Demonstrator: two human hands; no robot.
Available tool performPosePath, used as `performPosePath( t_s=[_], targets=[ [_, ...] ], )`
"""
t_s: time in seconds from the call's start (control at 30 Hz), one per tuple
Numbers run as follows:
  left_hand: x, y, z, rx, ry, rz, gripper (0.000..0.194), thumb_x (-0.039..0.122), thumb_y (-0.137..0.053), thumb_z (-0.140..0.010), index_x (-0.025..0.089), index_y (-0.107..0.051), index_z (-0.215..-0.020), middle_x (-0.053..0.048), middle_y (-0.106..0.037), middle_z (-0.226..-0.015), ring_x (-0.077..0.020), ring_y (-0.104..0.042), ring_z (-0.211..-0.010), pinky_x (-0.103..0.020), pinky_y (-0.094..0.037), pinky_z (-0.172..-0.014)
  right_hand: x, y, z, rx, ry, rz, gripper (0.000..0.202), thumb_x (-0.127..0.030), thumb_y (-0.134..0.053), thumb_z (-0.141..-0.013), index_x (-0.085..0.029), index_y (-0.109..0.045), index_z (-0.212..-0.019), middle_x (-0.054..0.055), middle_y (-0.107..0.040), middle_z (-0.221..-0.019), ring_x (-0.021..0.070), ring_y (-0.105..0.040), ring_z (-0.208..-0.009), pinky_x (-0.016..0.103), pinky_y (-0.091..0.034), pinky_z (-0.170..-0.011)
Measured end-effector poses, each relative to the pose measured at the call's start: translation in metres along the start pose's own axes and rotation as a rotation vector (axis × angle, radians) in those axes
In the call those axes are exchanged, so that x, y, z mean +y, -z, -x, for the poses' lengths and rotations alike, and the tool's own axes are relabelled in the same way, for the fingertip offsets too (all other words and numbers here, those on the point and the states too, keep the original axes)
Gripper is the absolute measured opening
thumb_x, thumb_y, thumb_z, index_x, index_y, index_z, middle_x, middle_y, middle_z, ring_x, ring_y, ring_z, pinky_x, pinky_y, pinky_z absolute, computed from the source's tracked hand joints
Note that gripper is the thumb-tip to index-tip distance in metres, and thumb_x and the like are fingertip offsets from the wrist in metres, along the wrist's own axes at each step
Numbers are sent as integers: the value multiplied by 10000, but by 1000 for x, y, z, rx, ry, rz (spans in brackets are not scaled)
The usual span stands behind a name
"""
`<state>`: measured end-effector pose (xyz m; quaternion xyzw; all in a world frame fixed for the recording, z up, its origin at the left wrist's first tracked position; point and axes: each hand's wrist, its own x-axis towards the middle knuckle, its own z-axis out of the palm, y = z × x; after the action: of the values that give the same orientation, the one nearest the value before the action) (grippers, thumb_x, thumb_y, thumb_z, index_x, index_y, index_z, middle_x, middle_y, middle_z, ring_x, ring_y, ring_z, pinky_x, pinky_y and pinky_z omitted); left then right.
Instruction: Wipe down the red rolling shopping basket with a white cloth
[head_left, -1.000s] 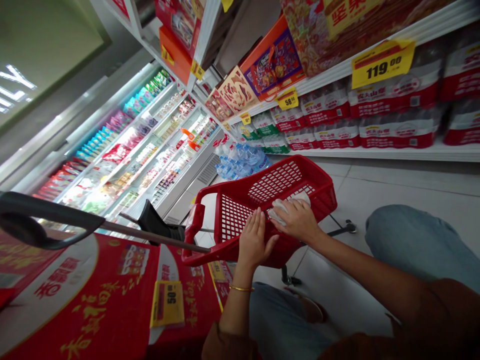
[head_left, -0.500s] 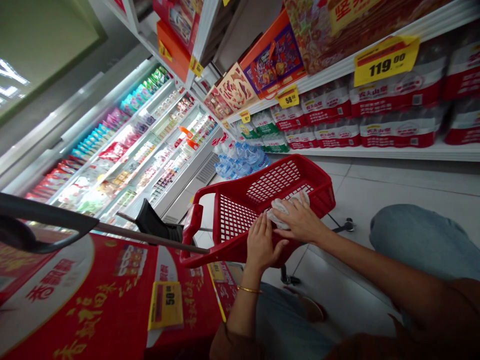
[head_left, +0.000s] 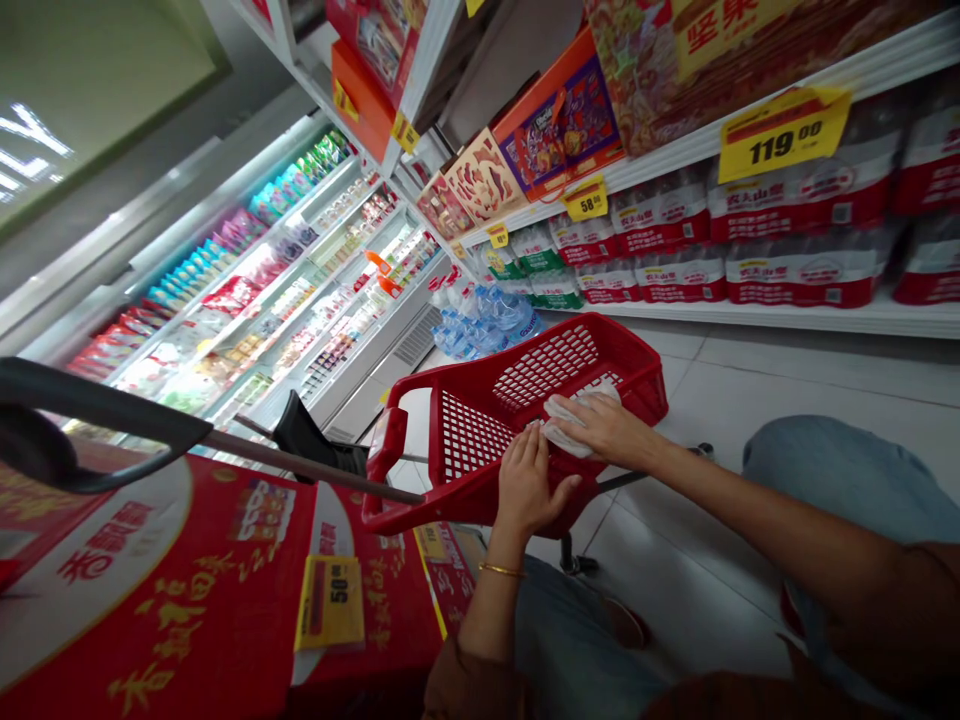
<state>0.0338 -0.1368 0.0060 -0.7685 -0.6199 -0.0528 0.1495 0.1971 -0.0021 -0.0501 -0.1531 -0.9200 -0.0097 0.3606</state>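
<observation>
A red plastic basket [head_left: 465, 440] with perforated walls stands tilted in the view, on a cart frame. My right hand [head_left: 611, 430] presses a white cloth [head_left: 570, 435] against the near rim of the basket, the cloth bunched under its fingers. Just left of it, my left hand [head_left: 529, 485] lies on the near side of the basket, its fingers over the rim and its thumb apart. A gold bracelet [head_left: 501, 570] circles my left wrist.
Red boxes [head_left: 225, 590] with a yellow price tag are at the lower left, below a grey handle [head_left: 97, 425]. Shelves with packed bottles [head_left: 802, 270] run along the right. Blue bottles [head_left: 487, 320] stand behind the basket; a lit cooler [head_left: 247, 320] is beyond.
My right hand and the cloth have shifted slightly, and the fingers lie flatter. My left hand stays at the basket's rim. The whole view has moved a little.
</observation>
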Motion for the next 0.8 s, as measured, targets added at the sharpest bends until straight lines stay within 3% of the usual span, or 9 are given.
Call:
performPosePath(
  t_s=[0.27,0.8],
  targets=[
    [4,4,-1,35,16,47,676,498,-568,-892,113,-420,-1428,-183,-514,-1425,-325,-456,-1346,-508,-390,-1116,-23,-11,-2,79,-48,-57,574,-261,-658,-796,-134,-559,-1348,216,-495,-1438,382,-426,-1334,576,-357,-1073],
    [7,0,-1,24,29,23,702,486,-527,-914,65,-370,-1454,-203,-480,-1458,-325,-459,-1348,-495,-397,-1113,10,4,7,7,-65,-25,514,-236,-617,-797,-109,-586,-1295,211,-584,-1330,322,-574,-1114,480,-450,-970]
  ],
)
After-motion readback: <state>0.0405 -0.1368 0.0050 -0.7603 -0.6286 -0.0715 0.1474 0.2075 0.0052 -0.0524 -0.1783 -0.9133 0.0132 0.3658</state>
